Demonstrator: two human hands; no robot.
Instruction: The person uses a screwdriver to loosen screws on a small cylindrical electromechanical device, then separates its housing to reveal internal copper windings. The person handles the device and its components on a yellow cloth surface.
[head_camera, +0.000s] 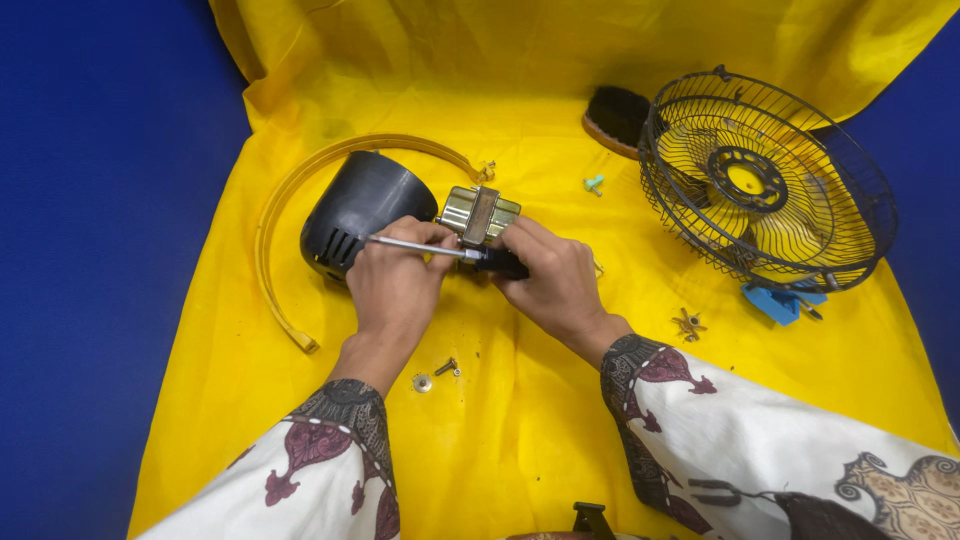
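A black fan motor housing (362, 205) lies on a yellow cloth (520, 420), with a metal motor block (479, 213) beside it. My left hand (395, 280) rests against the housing, its fingers steadying the shaft of a screwdriver (440, 250). My right hand (555, 280) grips the screwdriver's black handle. The shaft lies level and points left, toward the housing's vents.
A black wire fan guard (765, 180) lies at right, a blue part (780, 300) under it. A yellow rim ring (285, 230) curves around the housing. A brush (615, 115), a teal knob (594, 184), a screw (446, 367), a washer (422, 382) and a brass nut (688, 323) lie about.
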